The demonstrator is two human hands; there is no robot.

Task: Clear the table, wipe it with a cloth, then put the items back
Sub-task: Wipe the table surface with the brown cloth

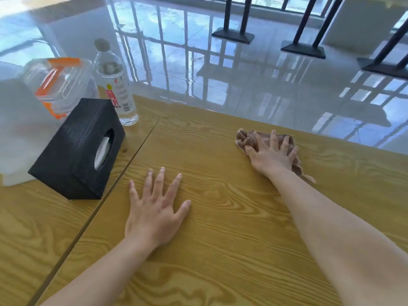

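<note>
- A crumpled brown fabric cloth (246, 138) is pressed onto the light wood-grain surface (220, 239) near its far edge by the right hand (270, 154). The fingers are spread flat over the cloth rather than curled round it, which is judged to suit wiping under pressure.
- The left hand (154, 208) is laid palm-down on the same surface, fingers straight and splayed, with nothing held. It is probably placed there to brace the body while the far side is reached.
- A black rectangular tissue box (72, 151), a clear plastic water bottle (117, 89) and a clear plastic jug with orange trim (59, 85) are grouped beyond a dark seam (123, 173), on the adjoining tabletop to the left, beside a white container (15, 129).
- These are judged to be set aside so that the wiped area is left free. The wiping step appears to be in hand, and the items are not yet put back.
</note>
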